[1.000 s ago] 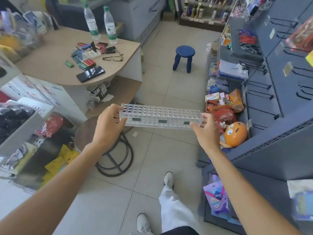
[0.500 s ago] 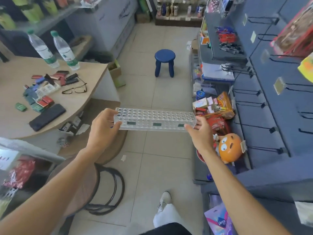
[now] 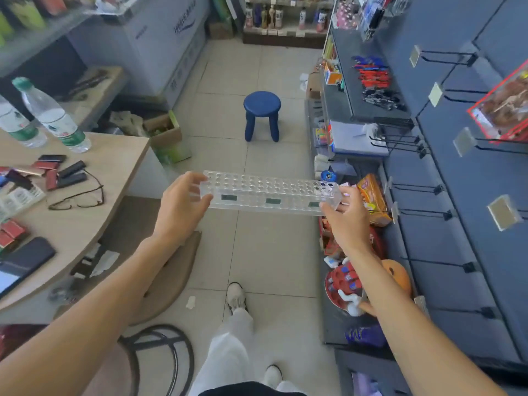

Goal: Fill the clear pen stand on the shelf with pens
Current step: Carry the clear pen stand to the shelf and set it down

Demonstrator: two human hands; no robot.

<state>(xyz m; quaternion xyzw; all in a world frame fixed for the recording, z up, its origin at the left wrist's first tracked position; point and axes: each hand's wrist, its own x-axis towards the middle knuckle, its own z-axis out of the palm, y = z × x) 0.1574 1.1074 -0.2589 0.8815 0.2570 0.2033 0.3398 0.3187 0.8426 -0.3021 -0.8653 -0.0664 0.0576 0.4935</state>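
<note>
1. Clear plastic makes up the pen stand (image 3: 271,195), a long rectangular block with rows of round holes across its top and three small dark labels on its front face.
2. The pen stand sits level in mid-air over the pale tiled floor (image 3: 274,252), between the worktop (image 3: 114,172) and the grey shelf (image 3: 357,90).
3. The left hand (image 3: 180,210) grips its left end, with the thumb pressed on the front face and the fingers curled over the top edge.
4. The right hand (image 3: 347,221) grips the right end. Its fingers wrap round the far side, where they show only dimly through the plastic.
5. A few holes at the right end look darker than the rest, and I cannot tell why.
6. The worktop is light wood grain with a curved edge. On it lie thin-framed glasses (image 3: 80,197), two clear water bottles (image 3: 54,118) with green labels, and a dark phone (image 3: 25,258) that is cut off at the frame edge.
7. A round blue stool (image 3: 262,110) with stubby legs stands on the floor well beyond the pen stand.
8. On the shelf lie red, blue and black pens (image 3: 374,81), too small to count.
9. A round orange toy (image 3: 397,277) is partly hidden behind the right forearm.
</note>
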